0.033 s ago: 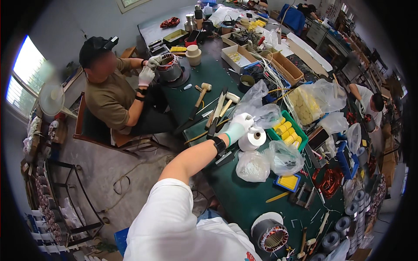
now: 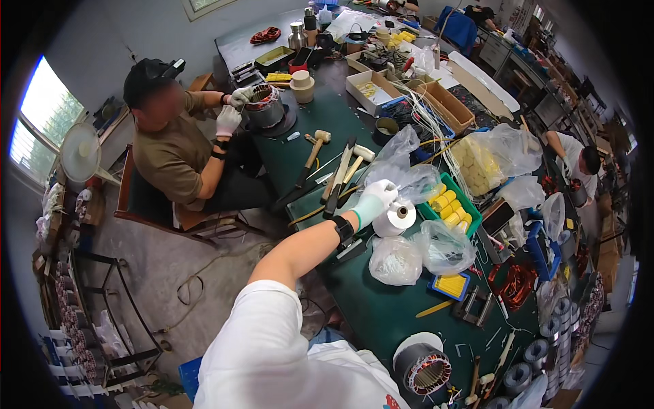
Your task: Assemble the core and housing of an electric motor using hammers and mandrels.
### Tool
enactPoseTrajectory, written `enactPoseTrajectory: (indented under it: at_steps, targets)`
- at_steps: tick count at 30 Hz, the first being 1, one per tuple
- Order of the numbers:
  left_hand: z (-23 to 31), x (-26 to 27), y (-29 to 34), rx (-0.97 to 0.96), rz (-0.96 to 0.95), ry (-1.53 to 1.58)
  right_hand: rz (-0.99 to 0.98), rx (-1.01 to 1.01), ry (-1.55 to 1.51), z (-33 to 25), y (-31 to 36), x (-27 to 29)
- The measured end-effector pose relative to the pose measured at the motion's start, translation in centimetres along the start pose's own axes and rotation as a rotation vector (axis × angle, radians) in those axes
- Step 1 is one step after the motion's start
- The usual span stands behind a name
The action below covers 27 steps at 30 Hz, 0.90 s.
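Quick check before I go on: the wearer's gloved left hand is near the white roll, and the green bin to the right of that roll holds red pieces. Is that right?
Not quite: the pieces in the green bin are yellow, as the head view shows. The gloved left hand is near the white roll, with the bin to the roll's right.
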<state>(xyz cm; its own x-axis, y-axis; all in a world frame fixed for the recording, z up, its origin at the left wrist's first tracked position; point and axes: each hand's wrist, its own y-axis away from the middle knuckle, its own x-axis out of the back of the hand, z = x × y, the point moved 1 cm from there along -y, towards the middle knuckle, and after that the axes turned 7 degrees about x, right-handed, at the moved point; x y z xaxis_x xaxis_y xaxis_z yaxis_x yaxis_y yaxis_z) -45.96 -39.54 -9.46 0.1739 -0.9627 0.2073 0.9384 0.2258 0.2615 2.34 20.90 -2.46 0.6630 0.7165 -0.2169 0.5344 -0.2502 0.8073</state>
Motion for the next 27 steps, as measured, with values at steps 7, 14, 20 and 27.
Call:
enactPoseTrajectory:
  at_steps: [7, 14, 20, 27]
  targets:
    - [-1.0, -1.0, 0.4, -0.112, 0.024, -0.162, 0.031, 0.087, 0.121, 1.0, 1.5, -3.5]
    - [0.2, -0.4, -0.6, -0.09, 0.135, 0.007, 0.132, 0.119, 0.137, 2.3, 2.0, -3.6]
    - [-0.4, 0.8, 1.1, 0.09, 0.168, 0.608, 0.2, 0.066, 0.102, 4.5, 3.3, -2.2]
    - [1.5, 0.7, -6.1, -0.192, 0.392, -0.014, 0.308, -0.121, 0.023, 7.2, 2.0, 3.5]
